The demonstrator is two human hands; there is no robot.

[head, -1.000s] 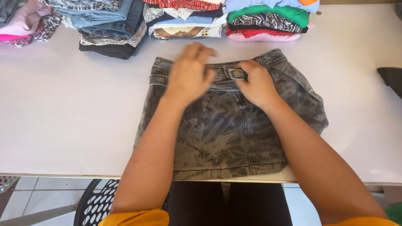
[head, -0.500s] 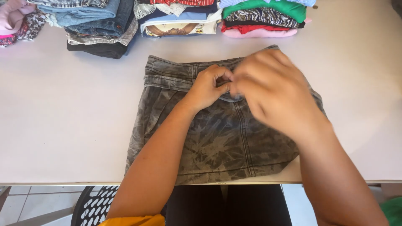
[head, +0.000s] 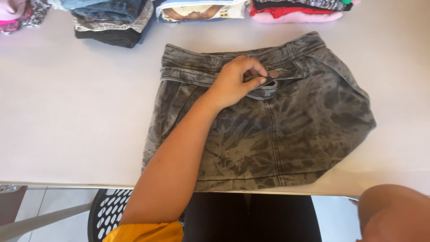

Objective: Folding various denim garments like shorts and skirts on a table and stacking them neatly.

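Note:
A grey, dark-mottled denim garment (head: 291, 130) lies flat on the white table (head: 67, 112), waistband toward the far side. My left hand (head: 235, 83) rests on the waistband and pinches its flap between thumb and fingers, just left of a metal button (head: 273, 73). My right hand is out of sight. Only a bare stretch of my right arm (head: 394, 215) shows at the bottom right corner, off the table.
Piles of folded clothes line the far edge: a denim and dark stack (head: 112, 22), a pale stack (head: 201, 10), a pink and red stack (head: 295, 11). A black perforated chair (head: 105, 210) sits below the near table edge.
My right hand has left the waistband and pulled back off the table toward me. My left hand stays at the button, gripping the flap.

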